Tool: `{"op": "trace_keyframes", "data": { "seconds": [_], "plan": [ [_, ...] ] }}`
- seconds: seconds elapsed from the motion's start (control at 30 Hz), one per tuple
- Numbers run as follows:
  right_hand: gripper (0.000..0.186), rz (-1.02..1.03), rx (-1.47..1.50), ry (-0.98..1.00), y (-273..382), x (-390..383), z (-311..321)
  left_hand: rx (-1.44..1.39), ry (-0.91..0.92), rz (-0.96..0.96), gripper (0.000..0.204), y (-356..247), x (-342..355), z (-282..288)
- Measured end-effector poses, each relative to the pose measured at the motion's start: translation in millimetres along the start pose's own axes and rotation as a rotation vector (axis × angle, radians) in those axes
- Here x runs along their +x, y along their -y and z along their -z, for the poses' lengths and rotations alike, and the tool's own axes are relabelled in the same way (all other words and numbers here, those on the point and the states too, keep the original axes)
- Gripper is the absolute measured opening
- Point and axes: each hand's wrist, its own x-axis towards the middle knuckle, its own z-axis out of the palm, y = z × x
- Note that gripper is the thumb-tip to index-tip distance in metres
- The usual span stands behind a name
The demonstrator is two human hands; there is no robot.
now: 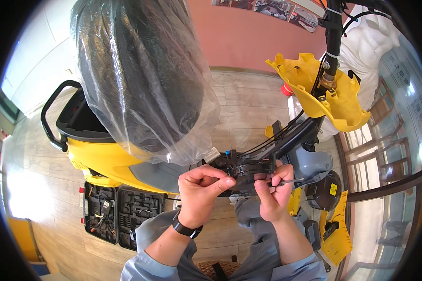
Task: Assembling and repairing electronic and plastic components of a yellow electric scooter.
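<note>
Yellow and grey, a big scooter point(103, 159) stands on the wood floor point(56, 182). Low down on its frame, near the middle, is a black round part point(251, 169), and both hands are on it or just beside it. The left hand point(197, 192) is at its left edge, with thumb and finger pinched together; I cannot tell if anything is between them. The right hand point(276, 194) is at its right edge, fingers curled, gripping a thin dark stick point(288, 181). Near the left hand sits a little blue clip point(228, 152). A dark seat point(145, 79) wears a clear plastic bag. A yellow cover point(335, 110) sits around the front pole point(333, 42). An open tool box point(118, 210) lies on the floor, beside the scooter's lower edge. Near the floor's right edge lie a dark round thing point(324, 192) and a yellow panel point(337, 246). The pink wall point(239, 42) meets the floor's far edge.
</note>
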Motion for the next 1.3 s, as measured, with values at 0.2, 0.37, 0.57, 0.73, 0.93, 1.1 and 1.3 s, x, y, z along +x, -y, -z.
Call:
{"op": "trace_keyframes", "data": {
  "seconds": [0.2,0.37,0.57,0.73,0.93,1.1,1.3],
  "plan": [
    [0.03,0.001,-0.243,-0.013,-5,3,0,0.252,-0.117,0.103,0.013,2,0,0],
    [0.033,-0.085,-0.46,-0.084,-8,5,-7,0.307,-0.28,0.187,0.021,7,5,-3],
    [0.033,-0.073,-0.453,-0.077,-10,6,-6,0.583,-0.238,0.077,0.021,6,5,-3],
    [0.033,-0.071,-0.376,-0.076,-11,4,-2,0.434,-0.18,0.119,0.017,5,9,2],
    [0.034,-0.174,-0.139,-0.087,-6,4,-2,0.155,-0.104,0.301,0.015,1,9,5],
    [0.034,-0.153,-0.109,-0.074,-7,4,-1,0.166,-0.078,0.269,0.015,-1,8,5],
    [0.034,-0.099,-0.149,-0.004,-6,4,1,0.073,-0.002,0.352,0.016,-3,8,12]
  ]
}}
